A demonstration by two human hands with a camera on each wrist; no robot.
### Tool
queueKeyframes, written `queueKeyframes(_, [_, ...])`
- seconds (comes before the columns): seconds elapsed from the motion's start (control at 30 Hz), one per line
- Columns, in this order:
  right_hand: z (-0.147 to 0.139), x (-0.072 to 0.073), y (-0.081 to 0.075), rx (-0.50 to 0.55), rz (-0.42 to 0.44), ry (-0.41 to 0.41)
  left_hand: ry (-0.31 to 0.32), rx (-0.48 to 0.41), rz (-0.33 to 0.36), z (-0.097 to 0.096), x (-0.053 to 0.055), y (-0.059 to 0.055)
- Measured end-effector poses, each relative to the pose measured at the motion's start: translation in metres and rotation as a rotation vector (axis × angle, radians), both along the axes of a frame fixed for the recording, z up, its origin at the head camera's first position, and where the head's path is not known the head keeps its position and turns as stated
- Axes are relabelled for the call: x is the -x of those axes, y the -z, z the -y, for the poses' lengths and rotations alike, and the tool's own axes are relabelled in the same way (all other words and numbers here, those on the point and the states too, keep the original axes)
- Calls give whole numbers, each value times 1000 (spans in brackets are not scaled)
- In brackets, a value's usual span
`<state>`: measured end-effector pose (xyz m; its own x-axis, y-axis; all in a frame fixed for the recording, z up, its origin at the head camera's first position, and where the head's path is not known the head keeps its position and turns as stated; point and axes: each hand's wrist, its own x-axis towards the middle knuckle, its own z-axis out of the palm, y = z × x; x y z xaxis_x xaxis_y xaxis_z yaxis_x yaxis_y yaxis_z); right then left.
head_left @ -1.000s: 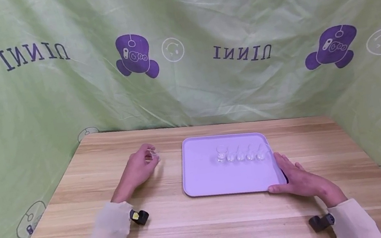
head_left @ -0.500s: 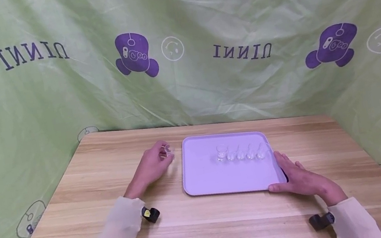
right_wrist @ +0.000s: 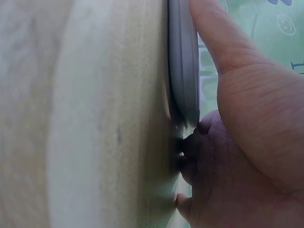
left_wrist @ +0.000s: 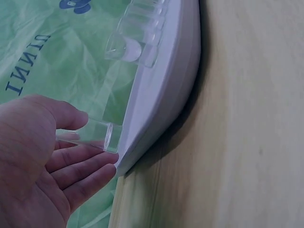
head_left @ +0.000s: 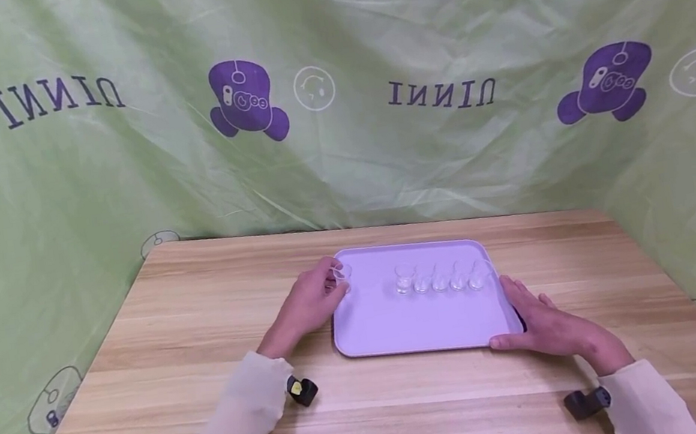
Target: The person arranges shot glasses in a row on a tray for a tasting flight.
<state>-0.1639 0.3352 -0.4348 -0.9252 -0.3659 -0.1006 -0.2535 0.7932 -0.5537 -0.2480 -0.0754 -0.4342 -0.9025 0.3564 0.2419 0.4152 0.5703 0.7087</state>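
My left hand (head_left: 309, 303) pinches a small clear shot glass (head_left: 344, 276) between thumb and fingers, over the left edge of the lilac tray (head_left: 386, 331). In the left wrist view the held glass (left_wrist: 97, 133) has its base close to the tray's rim, while the lower fingers stretch out below it. Several matching glasses (head_left: 404, 281) stand upright in a row on the tray's right half. My right hand (head_left: 545, 322) touches the tray's front right corner, thumb along the front edge and fingers against the right side. Its fingertips are partly hidden in the right wrist view.
The tray lies on a wood-grain table (head_left: 407, 420). Behind and to both sides hangs a green curtain (head_left: 354, 170) with purple prints. A black wrist camera (head_left: 302, 389) sticks out at the left sleeve, another wrist camera (head_left: 586, 404) at the right sleeve.
My left hand has carried the shot glass rightward from the bare table to over the tray's left edge. The right hand, tray and row of glasses have stayed in place.
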Motion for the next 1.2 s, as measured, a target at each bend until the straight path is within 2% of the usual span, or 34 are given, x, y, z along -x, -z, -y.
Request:
queueKeyframes(0.13, [0, 0, 1, -2, -6, 0, 27, 3, -17, -6, 1, 3])
queueKeyframes(0.37, [0, -1, 1, 4, -17, -4, 47, 10, -32, -14, 1, 1])
queueKeyframes(0.67, [0, 1, 1, -6, -8, 3, 29, 15, 0, -27, 1, 3])
queueKeyframes(0.97, [2, 1, -1, -14, 14, 9, 42, 60, 12, -35, 2, 3])
queueKeyframes(1.2, [2, 0, -2, -15, 18, 10, 71, 52, 13, -44, 5, 4])
